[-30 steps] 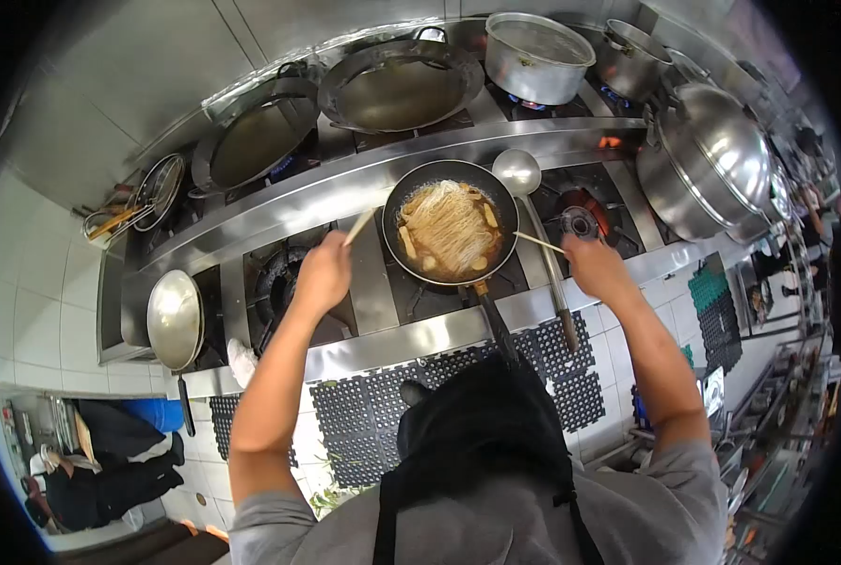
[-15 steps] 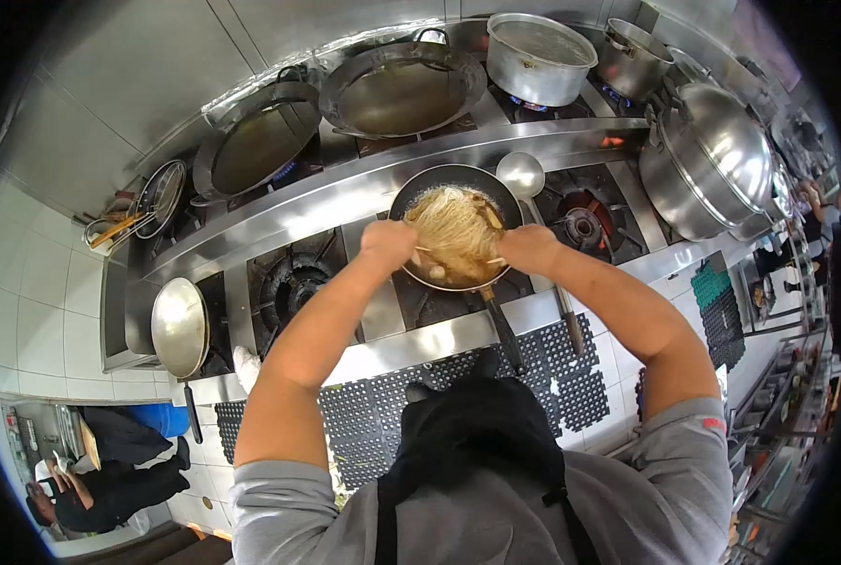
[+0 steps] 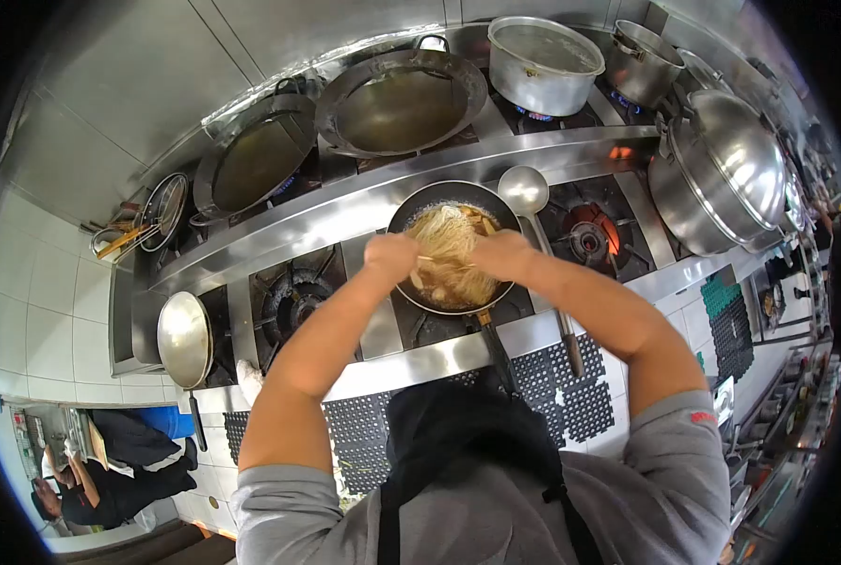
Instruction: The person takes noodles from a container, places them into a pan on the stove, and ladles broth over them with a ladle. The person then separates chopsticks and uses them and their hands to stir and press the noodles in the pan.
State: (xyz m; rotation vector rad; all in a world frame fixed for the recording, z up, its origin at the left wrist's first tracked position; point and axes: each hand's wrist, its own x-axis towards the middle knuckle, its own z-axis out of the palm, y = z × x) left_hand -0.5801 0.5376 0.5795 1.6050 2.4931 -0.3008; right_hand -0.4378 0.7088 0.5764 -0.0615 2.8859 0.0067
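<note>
Over a black frying pan (image 3: 409,209) on the front burner, both my hands are closed. A pale chopstick (image 3: 425,257) juts from my left hand (image 3: 392,256) into thin noodles (image 3: 444,235). My right hand (image 3: 501,254) reaches over the pan's right side, its fingers wrapped round a chopstick that the hand mostly hides now. The noodles sit bunched in brown broth with pale chunks around them. Toward my body points the pan's dark handle (image 3: 500,353), which neither hand touches.
A long ladle (image 3: 524,191) lies right of the pan, beside a glowing burner (image 3: 595,237). Behind stand two large woks (image 3: 402,102) (image 3: 256,162) of liquid and a lit pot (image 3: 545,80). A domed steamer (image 3: 722,174) is at right, a pan (image 3: 184,341) at left. Another person (image 3: 110,490) stands lower left.
My right hand has moved left, closer to my left hand, over the noodles. The noodles have shifted and bunched differently in the pan. The view has tilted slightly.
</note>
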